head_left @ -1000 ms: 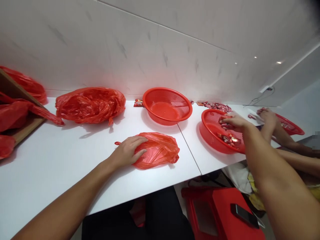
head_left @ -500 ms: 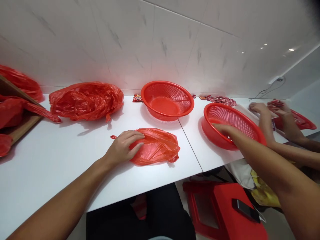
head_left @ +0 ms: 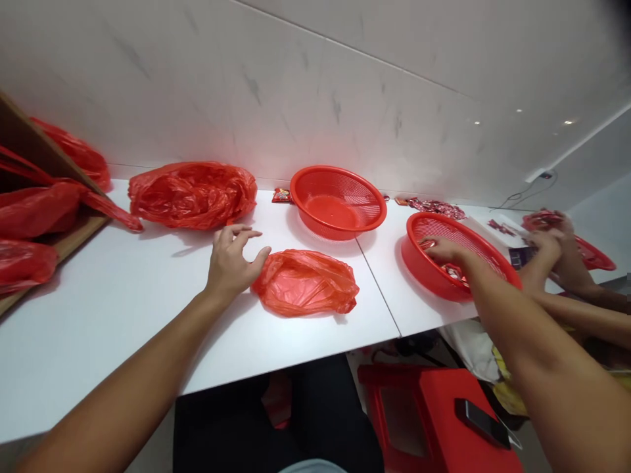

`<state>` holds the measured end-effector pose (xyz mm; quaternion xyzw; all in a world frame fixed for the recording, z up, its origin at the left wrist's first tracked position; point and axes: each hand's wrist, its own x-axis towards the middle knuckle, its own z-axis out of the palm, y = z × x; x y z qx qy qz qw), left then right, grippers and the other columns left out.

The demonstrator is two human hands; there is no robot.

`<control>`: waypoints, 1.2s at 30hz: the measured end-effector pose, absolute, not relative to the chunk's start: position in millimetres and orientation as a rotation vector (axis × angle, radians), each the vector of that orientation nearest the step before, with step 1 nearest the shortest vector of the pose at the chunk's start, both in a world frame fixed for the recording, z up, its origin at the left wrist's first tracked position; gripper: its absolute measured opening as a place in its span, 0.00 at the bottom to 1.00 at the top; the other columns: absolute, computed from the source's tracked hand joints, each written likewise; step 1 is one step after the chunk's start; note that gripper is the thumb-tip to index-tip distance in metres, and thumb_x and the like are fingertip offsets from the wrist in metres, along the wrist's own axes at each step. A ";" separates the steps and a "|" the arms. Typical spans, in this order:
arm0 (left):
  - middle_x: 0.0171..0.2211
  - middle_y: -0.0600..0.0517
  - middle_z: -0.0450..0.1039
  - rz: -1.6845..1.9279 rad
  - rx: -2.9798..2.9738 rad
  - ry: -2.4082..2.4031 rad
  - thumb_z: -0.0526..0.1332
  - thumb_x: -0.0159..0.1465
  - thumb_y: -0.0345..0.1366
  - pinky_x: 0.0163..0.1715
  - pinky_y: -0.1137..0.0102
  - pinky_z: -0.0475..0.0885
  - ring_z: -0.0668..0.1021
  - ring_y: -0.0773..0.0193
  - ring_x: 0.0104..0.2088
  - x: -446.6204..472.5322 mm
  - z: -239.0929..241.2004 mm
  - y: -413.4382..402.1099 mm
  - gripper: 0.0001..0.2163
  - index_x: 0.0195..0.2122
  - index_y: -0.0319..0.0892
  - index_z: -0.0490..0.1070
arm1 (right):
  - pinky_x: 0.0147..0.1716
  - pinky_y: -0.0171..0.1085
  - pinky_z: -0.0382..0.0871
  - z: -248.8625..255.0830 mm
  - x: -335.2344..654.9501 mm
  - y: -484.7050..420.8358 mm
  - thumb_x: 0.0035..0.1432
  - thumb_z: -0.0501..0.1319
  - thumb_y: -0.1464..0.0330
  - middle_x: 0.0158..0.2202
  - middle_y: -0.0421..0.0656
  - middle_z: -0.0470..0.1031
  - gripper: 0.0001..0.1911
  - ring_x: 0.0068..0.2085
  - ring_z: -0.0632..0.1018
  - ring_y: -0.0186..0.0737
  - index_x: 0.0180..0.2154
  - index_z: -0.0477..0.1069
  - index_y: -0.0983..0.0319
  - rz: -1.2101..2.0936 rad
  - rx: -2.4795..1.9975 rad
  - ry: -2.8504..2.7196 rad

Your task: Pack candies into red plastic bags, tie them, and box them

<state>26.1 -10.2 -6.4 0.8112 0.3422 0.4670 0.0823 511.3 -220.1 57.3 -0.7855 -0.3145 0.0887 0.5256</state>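
My left hand (head_left: pixel 233 258) is over the table at the left end of an opened red plastic bag (head_left: pixel 305 282), fingers spread and holding nothing. The thumb tip is close to the bag's edge; whether it touches I cannot tell. My right hand (head_left: pixel 446 253) reaches into a red perforated basket (head_left: pixel 413 259) on the right, its fingertips closed on a small shiny red packet (head_left: pixel 426 244). More red-and-white packets (head_left: pixel 456 271) lie in the basket under that hand. Behind the bag stands another red basket (head_left: pixel 328 213) with a bare bottom.
A crumpled red bag (head_left: pixel 194 197) lies by the wall, left of a small red packet (head_left: pixel 281 196). Red bags hang over a wooden box (head_left: pixel 81 230) at far left. Another person's hands (head_left: pixel 547 240) work at right. A phone (head_left: pixel 482 422) rests on a red stool (head_left: pixel 444 407).
My left hand has moved off the bag, up and left, with fingers spreading. My right hand has risen a little inside the basket, and a packet now shows at its fingertips.
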 end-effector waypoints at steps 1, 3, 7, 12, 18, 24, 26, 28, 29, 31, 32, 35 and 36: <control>0.54 0.38 0.72 1.348 2.402 1.135 0.68 0.63 0.47 0.64 0.45 0.65 0.74 0.38 0.60 23.9 -5.0 -8.6 0.20 0.52 0.41 0.78 | 0.25 0.42 0.69 65.3 512.0 -218.9 0.44 0.73 0.82 0.24 0.44 0.75 0.13 0.21 0.74 0.37 0.31 0.73 0.66 0.294 -1.895 -0.739; 0.59 0.34 0.68 1.130 2.363 1.327 0.69 0.61 0.53 0.64 0.43 0.64 0.70 0.33 0.63 18.5 -1.5 -6.2 0.30 0.59 0.39 0.73 | 0.28 0.44 0.71 82.6 509.3 -220.9 0.48 0.71 0.80 0.25 0.43 0.76 0.14 0.23 0.76 0.37 0.36 0.73 0.65 0.399 -1.879 -0.715; 0.60 0.32 0.72 0.393 2.234 1.451 0.67 0.57 0.64 0.52 0.51 0.72 0.77 0.33 0.56 6.8 2.7 -3.8 0.42 0.65 0.40 0.67 | 0.30 0.42 0.71 105.2 466.7 -228.3 0.53 0.69 0.75 0.31 0.41 0.77 0.15 0.28 0.79 0.35 0.42 0.70 0.59 0.422 -1.651 -0.790; 0.40 0.45 0.82 0.313 2.147 1.274 0.73 0.54 0.51 0.36 0.64 0.71 0.83 0.49 0.39 5.5 -1.4 -4.4 0.30 0.55 0.44 0.73 | 0.28 0.37 0.77 83.6 339.3 -207.9 0.44 0.77 0.73 0.40 0.44 0.81 0.20 0.33 0.82 0.40 0.40 0.76 0.58 0.932 -1.217 -1.346; 0.29 0.53 0.75 0.815 1.722 0.825 0.74 0.55 0.42 0.28 0.69 0.70 0.76 0.64 0.26 19.8 4.6 -15.2 0.16 0.39 0.42 0.73 | 0.24 0.38 0.78 28.9 226.8 -155.4 0.48 0.70 0.73 0.30 0.37 0.77 0.17 0.27 0.79 0.39 0.41 0.73 0.56 1.582 -1.306 -1.421; 0.27 0.56 0.71 0.935 1.434 0.412 0.77 0.56 0.40 0.27 0.71 0.68 0.72 0.69 0.25 15.8 12.7 -24.9 0.15 0.32 0.41 0.72 | 0.15 0.29 0.66 -20.4 219.0 -114.0 0.44 0.70 0.70 0.28 0.40 0.76 0.16 0.24 0.74 0.35 0.37 0.72 0.60 1.714 -1.227 -0.734; 0.28 0.55 0.71 0.937 1.399 0.378 0.78 0.56 0.40 0.27 0.72 0.66 0.70 0.70 0.26 13.3 13.0 -25.2 0.15 0.32 0.40 0.74 | 0.13 0.27 0.62 -31.1 225.6 -106.9 0.44 0.70 0.69 0.28 0.42 0.75 0.13 0.25 0.73 0.34 0.33 0.71 0.62 1.740 -1.127 -0.549; 0.29 0.54 0.71 0.965 1.403 0.359 0.78 0.57 0.40 0.29 0.71 0.67 0.71 0.69 0.28 12.5 12.3 -24.3 0.14 0.31 0.40 0.75 | 0.13 0.24 0.58 -36.9 234.5 -104.1 0.45 0.69 0.67 0.29 0.42 0.74 0.12 0.25 0.71 0.32 0.33 0.71 0.61 1.744 -1.052 -0.485; 0.29 0.53 0.71 0.998 1.419 0.350 0.77 0.58 0.40 0.32 0.71 0.68 0.72 0.68 0.30 12.9 11.5 -23.5 0.13 0.31 0.40 0.76 | 0.12 0.23 0.56 -38.3 239.3 -103.9 0.46 0.68 0.67 0.30 0.42 0.74 0.12 0.26 0.69 0.31 0.34 0.71 0.61 1.747 -1.021 -0.478; 0.32 0.51 0.73 1.087 1.462 0.339 0.77 0.59 0.39 0.38 0.70 0.71 0.74 0.66 0.35 14.6 9.4 -21.8 0.11 0.31 0.41 0.77 | 0.11 0.21 0.53 -39.3 248.3 -104.5 0.46 0.68 0.67 0.32 0.41 0.74 0.14 0.26 0.67 0.31 0.37 0.71 0.60 1.785 -0.931 -0.449; 0.34 0.51 0.74 1.126 1.475 0.331 0.76 0.60 0.39 0.40 0.69 0.71 0.75 0.65 0.37 15.7 8.4 -21.3 0.10 0.31 0.42 0.78 | 0.11 0.21 0.53 -39.6 251.7 -104.7 0.46 0.68 0.67 0.33 0.41 0.74 0.14 0.26 0.66 0.31 0.37 0.71 0.60 1.805 -0.875 -0.438; 0.34 0.49 0.77 1.150 1.428 0.304 0.76 0.60 0.41 0.42 0.67 0.73 0.77 0.63 0.38 17.6 7.9 -22.6 0.10 0.31 0.43 0.80 | 0.12 0.22 0.59 -40.5 256.2 -103.3 0.48 0.68 0.66 0.34 0.42 0.75 0.13 0.27 0.67 0.32 0.36 0.71 0.59 1.747 -0.757 -0.463; 0.33 0.49 0.77 1.134 1.387 0.301 0.77 0.60 0.43 0.41 0.66 0.74 0.77 0.63 0.37 17.3 9.0 -24.0 0.11 0.30 0.43 0.80 | 0.13 0.23 0.62 -40.8 255.9 -102.2 0.49 0.69 0.65 0.34 0.43 0.74 0.13 0.28 0.69 0.32 0.36 0.70 0.59 1.675 -0.766 -0.497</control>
